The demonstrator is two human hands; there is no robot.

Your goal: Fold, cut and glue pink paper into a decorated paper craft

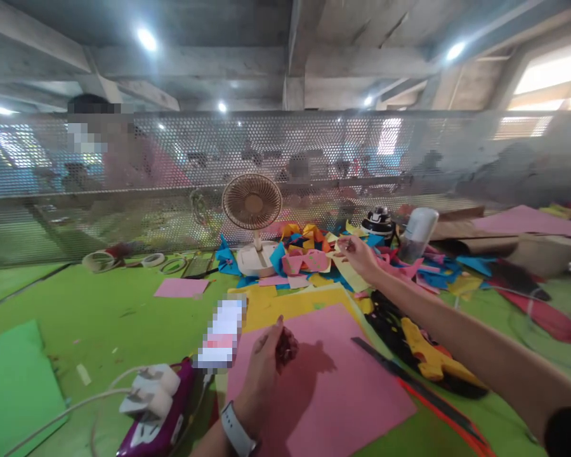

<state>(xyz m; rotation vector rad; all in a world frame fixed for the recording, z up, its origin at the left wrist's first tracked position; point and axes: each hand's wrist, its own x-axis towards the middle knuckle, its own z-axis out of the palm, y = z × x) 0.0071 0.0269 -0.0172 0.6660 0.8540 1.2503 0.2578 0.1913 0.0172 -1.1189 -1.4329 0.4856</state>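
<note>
My left hand [265, 355], with a pale watch band on the wrist, is just above a pink paper sheet [333, 374]. Its fingers curl inward around something dark and reddish that I cannot make out, and its shadow falls on the sheet. Yellow paper [271, 311] lies under the pink one. My right hand [360, 257] reaches far forward over a heap of coloured paper scraps [309, 261]. Its fingers are bent and slightly apart, near a cream paper strip [354, 277], with nothing plainly held.
Behind the scraps stand a small fan [253, 203], a dark-lidded bottle [379, 222] and a whitish bottle [419, 228]. Left are a phone [223, 333] and a purple power strip [155, 419] with cables. Right lie yellow-handled scissors [423, 355] and a dark blade-like tool [375, 355]. A perforated screen [171, 158] closes the back.
</note>
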